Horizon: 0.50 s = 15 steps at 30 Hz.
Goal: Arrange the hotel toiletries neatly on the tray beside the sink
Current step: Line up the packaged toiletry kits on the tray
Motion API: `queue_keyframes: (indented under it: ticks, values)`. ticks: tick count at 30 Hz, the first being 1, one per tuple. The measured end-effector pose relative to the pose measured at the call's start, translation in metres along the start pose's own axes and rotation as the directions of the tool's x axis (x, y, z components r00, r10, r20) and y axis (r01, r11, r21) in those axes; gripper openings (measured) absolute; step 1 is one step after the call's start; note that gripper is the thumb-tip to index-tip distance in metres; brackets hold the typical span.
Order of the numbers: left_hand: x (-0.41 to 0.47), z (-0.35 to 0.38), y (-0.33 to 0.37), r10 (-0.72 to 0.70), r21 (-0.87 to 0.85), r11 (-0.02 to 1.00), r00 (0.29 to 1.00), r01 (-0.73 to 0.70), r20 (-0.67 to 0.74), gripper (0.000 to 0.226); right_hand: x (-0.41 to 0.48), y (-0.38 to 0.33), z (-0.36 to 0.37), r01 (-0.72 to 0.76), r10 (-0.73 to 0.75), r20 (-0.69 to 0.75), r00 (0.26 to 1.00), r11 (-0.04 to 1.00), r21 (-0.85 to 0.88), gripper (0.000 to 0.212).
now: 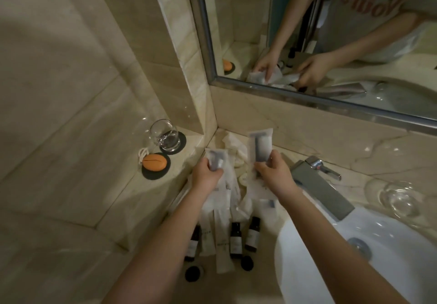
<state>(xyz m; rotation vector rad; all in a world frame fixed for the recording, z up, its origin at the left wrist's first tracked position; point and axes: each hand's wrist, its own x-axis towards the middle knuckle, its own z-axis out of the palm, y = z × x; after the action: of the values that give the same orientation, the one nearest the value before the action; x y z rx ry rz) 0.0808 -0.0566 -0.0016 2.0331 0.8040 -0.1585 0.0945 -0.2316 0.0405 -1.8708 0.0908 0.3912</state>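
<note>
**A packet in each hand above the pile by the sink**

The left hand (206, 174) grips a white packet (215, 159) with a small tube inside, its fingers curled round the packet's lower part. The right hand (272, 173) pinches the bottom end of a taller white packet (259, 144) between thumb and fingers. This packet stands nearly upright and shows a razor through its front. Both packets are held over the far part of the marble counter (132, 192), left of the sink (354, 263).

Under the hands, more white packets (222, 242) lie loosely overlapped. Among them, nearer, lie three dark bottles (235, 239) with pale labels, and two round dark caps (247, 263) sit just nearer still.

On the ledge to the far left, a drinking glass (165, 135) stands on a dark coaster, and beside it an orange soap (155, 161) rests on another. The tap (319, 185) juts over the sink at the right, and the mirror (307, 31) hangs behind.
</note>
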Motion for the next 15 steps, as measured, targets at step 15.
queue_keyframes:
  ticks: [15]
  values:
    - [-0.163,0.001,0.008,0.171,-0.279,0.957,0.93,-0.079,0.324,0.013,-0.165,0.035,-0.046,-0.063,0.08,-0.112,0.99,0.986,0.152,0.027]
